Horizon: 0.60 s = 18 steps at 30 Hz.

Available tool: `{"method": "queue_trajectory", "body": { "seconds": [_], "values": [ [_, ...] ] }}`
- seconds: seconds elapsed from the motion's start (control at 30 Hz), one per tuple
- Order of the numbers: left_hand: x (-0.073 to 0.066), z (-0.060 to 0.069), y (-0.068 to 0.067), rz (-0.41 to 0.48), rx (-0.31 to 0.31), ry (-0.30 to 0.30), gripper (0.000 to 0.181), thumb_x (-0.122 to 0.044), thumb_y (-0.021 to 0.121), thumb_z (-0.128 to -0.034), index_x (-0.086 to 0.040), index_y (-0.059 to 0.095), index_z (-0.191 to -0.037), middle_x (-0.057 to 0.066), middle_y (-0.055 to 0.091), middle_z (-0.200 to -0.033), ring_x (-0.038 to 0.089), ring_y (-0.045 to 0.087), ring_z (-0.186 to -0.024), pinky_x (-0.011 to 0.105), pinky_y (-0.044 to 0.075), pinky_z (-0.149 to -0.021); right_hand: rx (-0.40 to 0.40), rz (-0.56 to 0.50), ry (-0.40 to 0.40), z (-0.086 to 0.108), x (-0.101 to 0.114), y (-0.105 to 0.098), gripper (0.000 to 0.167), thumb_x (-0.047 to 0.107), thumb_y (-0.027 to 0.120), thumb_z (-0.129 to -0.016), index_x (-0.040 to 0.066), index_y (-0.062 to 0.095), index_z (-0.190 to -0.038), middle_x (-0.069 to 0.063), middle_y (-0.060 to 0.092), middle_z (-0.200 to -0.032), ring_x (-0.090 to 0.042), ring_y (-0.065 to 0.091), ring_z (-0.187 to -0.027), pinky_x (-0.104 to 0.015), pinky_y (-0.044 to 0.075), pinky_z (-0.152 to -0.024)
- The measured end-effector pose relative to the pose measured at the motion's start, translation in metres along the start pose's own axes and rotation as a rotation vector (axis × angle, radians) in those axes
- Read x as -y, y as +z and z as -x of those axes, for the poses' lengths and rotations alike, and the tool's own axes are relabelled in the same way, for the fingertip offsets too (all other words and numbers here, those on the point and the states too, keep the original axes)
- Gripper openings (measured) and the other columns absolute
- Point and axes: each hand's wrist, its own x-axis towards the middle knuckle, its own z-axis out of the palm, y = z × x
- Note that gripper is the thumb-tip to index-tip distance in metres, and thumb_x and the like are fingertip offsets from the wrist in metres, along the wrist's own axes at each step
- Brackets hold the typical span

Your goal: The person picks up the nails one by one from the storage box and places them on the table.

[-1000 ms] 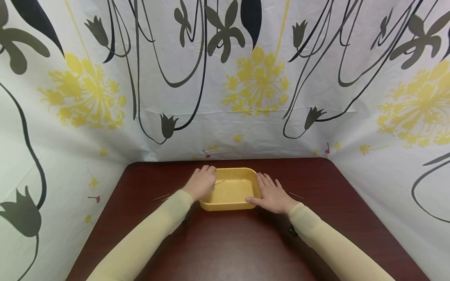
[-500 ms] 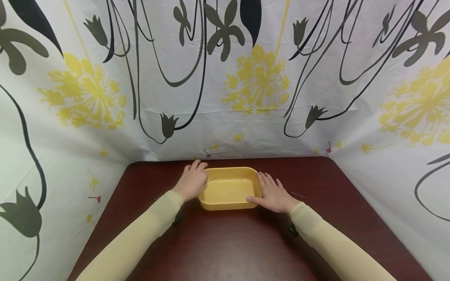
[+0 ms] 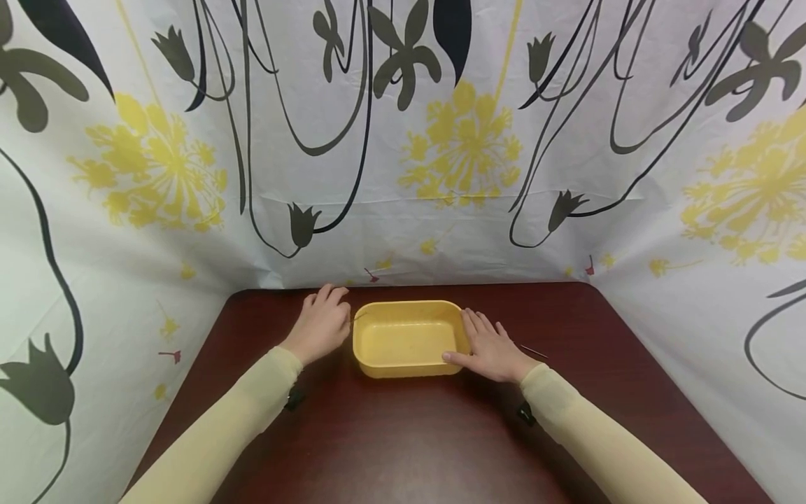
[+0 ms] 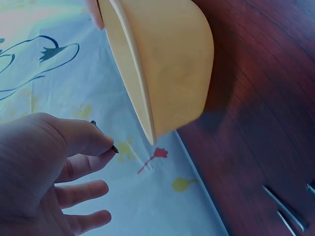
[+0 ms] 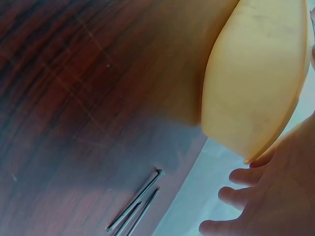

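A yellow plastic tub stands on the dark red table, with no nail visible inside. Just left of its rim my left hand pinches a dark metal nail between thumb and forefinger; the other fingers stick out loosely. Most of that nail is hidden by the fingers. My right hand rests on the tub's right rim, fingers straight and thumb over the near corner. Loose nails lie on the table left of the tub, and more nails lie together to its right.
The table reaches back to a white flowered cloth that hangs behind and along both sides. Black wrist straps show under both sleeves.
My left hand has moved left with the nail, from over the tub to just outside its left rim. The right hand has stayed on the rim.
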Motion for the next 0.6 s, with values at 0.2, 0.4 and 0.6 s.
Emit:
{"method": "queue_trajectory", "body": {
  "seconds": [0.2, 0.4, 0.6],
  "values": [
    [0.017, 0.014, -0.005, 0.028, -0.028, -0.043, 0.013, -0.015, 0.068, -0.0899, -0.016, 0.063, -0.078, 0.014, 0.051, -0.140, 0.035, 0.037, -0.133, 0.063, 0.037, -0.099, 0.001, 0.005, 0.003, 0.001, -0.001, 0.001, 0.118, 0.089, 0.037, -0.083, 0.005, 0.007, -0.161, -0.017, 0.014, -0.166, -0.039, 0.016, -0.151, -0.067, 0.016, -0.113],
    [0.030, 0.031, -0.005, 0.032, -0.003, -0.082, 0.013, -0.015, 0.067, -0.0912, -0.015, 0.064, -0.079, 0.016, 0.051, -0.141, 0.038, 0.038, -0.133, 0.064, 0.037, -0.098, -0.010, 0.000, 0.000, 0.002, -0.001, 0.001, 0.116, 0.088, 0.037, -0.084, 0.007, 0.009, -0.162, -0.014, 0.011, -0.167, -0.038, 0.015, -0.151, -0.067, 0.015, -0.113],
    [0.037, 0.049, -0.001, 0.070, 0.041, -0.079, 0.018, -0.014, 0.067, -0.0921, -0.018, 0.061, -0.075, 0.018, 0.051, -0.141, 0.040, 0.039, -0.133, 0.066, 0.036, -0.099, -0.017, 0.003, -0.006, 0.002, -0.001, 0.005, 0.115, 0.088, 0.037, -0.084, 0.009, 0.009, -0.163, -0.013, 0.011, -0.167, -0.038, 0.016, -0.151, -0.068, 0.016, -0.113]
  ]
}}
